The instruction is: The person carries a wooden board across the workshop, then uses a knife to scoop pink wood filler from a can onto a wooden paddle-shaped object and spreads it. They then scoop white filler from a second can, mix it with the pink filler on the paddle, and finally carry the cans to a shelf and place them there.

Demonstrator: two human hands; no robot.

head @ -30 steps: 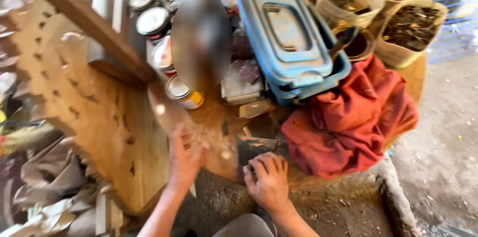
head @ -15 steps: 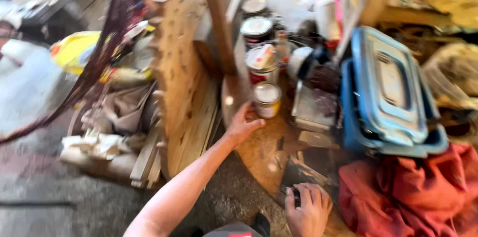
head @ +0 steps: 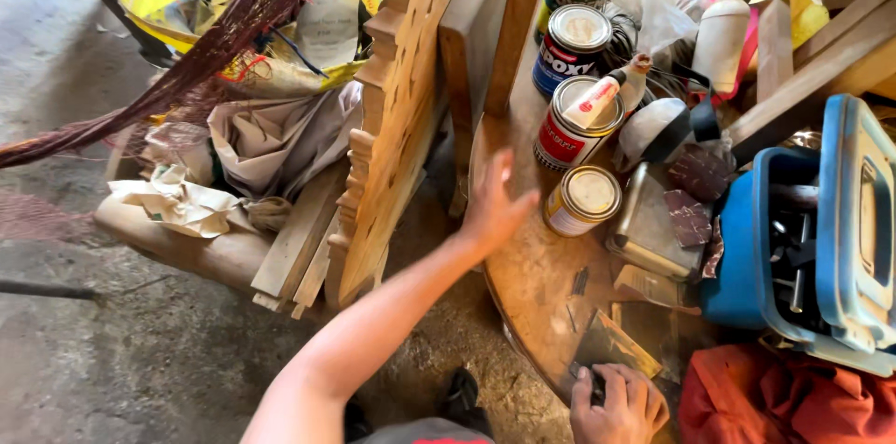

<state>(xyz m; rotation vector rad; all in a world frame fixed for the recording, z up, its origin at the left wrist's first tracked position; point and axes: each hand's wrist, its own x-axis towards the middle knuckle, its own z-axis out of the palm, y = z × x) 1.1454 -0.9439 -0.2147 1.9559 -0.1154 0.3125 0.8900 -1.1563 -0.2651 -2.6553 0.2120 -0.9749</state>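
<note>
- My left hand [head: 497, 206] was open, fingers spread, palm resting on the edge of the round wooden bench [head: 537, 267].
- My left hand was just beside a small tin can [head: 581, 200] with a pale lid and held nothing.
- My right hand [head: 618, 404] was curled shut on a dark piece of sandpaper [head: 611, 348] at the near edge of the bench.
- The sandpaper lay flat on the bench top, partly under my right fingers.
- Behind the small tin can stood a larger can [head: 577, 122] with a red and white label; a white glue bottle [head: 607, 96] lay across its lid.
- Two further cans [head: 574, 19] stood in a row beyond it.
- A carved wooden panel [head: 397, 117] stood on edge, to the left of the bench.
- A blue plastic box [head: 803, 239] sat at the right, its lid raised, with metal tools inside.
- An orange cloth [head: 784, 402] lay below the box.
</note>
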